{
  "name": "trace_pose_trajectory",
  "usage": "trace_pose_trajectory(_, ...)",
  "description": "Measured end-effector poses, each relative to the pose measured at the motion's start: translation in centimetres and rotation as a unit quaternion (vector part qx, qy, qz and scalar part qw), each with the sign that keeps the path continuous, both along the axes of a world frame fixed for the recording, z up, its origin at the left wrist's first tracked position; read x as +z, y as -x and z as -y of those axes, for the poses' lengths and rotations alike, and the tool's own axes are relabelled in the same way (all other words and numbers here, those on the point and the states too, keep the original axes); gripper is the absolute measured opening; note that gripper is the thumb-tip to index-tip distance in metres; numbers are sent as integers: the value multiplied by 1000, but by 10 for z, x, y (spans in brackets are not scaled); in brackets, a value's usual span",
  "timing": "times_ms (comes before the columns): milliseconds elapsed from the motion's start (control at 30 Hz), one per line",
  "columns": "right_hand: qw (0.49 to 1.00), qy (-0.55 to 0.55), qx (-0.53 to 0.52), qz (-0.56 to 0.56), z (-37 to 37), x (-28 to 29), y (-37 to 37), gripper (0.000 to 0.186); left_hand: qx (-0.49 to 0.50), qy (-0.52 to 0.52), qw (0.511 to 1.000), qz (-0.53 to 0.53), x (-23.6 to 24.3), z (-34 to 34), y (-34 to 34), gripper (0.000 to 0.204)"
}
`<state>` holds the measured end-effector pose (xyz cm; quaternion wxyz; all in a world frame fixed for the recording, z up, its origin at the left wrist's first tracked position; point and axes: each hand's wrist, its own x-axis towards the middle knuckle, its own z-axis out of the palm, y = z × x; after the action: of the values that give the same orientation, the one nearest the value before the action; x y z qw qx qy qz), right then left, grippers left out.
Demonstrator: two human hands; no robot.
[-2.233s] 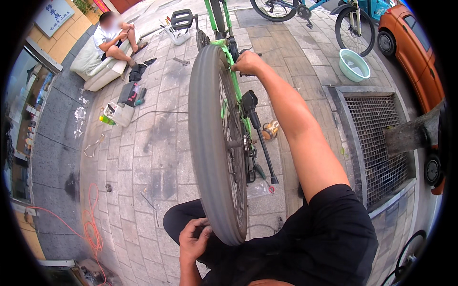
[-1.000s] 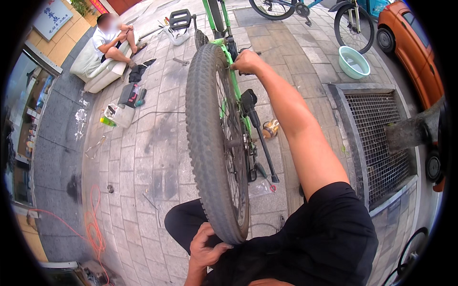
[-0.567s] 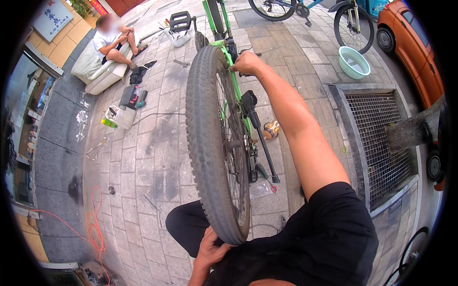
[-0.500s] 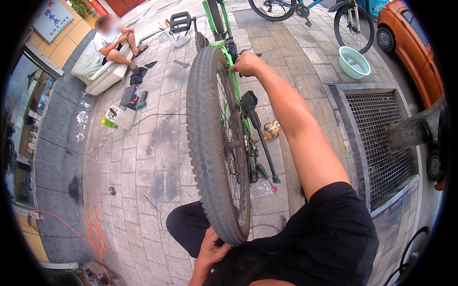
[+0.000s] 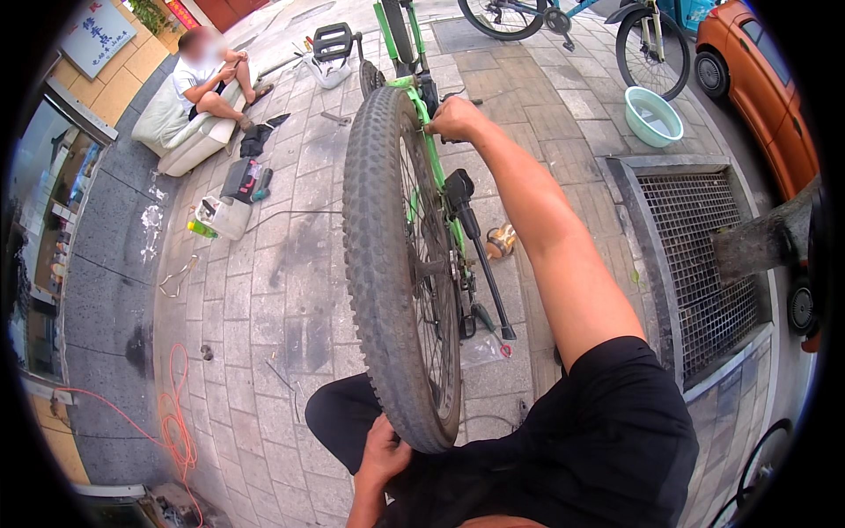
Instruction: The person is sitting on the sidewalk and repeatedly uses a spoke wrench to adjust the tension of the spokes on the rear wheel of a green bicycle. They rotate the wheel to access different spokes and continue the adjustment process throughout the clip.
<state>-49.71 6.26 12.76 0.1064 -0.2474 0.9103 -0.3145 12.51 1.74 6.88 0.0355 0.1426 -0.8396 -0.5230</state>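
Note:
A bicycle with a green frame (image 5: 437, 167) stands before me, its knobbly grey-black tyre (image 5: 377, 220) running lengthwise toward my lap. My right hand (image 5: 456, 119) reaches along the wheel's right side and is closed on the frame near the tyre's far end; what its inner fingers touch is hidden. Low on the tyre's left side, my left hand (image 5: 385, 451) is curled closed against the rubber, its fingertips out of sight. Spokes and a hub show inside the rim. A black kickstand (image 5: 490, 277) juts out on the right, and a black pedal (image 5: 334, 42) shows farther off.
Left, a toolbox (image 5: 239, 180) and white container (image 5: 223, 216) stand on the paving, nearer an orange cable (image 5: 179, 431). A person (image 5: 207, 75) sits on a pale sofa (image 5: 180, 136). Right are a mint basin (image 5: 653, 116), metal grate (image 5: 700, 255), tree trunk (image 5: 766, 246) and orange car (image 5: 748, 79).
The tyre's tread, smeared before, now shows sharp knobs, so the wheel has been turning. My left hand has shifted slightly left along the tyre's edge. My right hand stays put.

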Motion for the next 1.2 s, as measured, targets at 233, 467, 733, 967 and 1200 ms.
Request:
trace_pose_trajectory(233,1000,-9,11,-10,1,3,-3,38,89,-269,946,-155,59,-11,22,53)
trace_pose_trajectory(467,1000,-3,8,-22,0,2,-2,37,21,-126,985,-118,69,-8,20,54)
trace_pose_trajectory(733,1000,-2,3,6,-1,3,-2,36,-35,-84,996,17,37,-5,-3,36)
trace_pose_trajectory(967,1000,-4,1,11,0,5,-3,35,7,-175,979,104,-1,-8,-20,34)
trace_pose_trajectory(1200,1000,0,3,-16,-1,1,0,37,9,-96,992,77,-9,-10,-23,34)
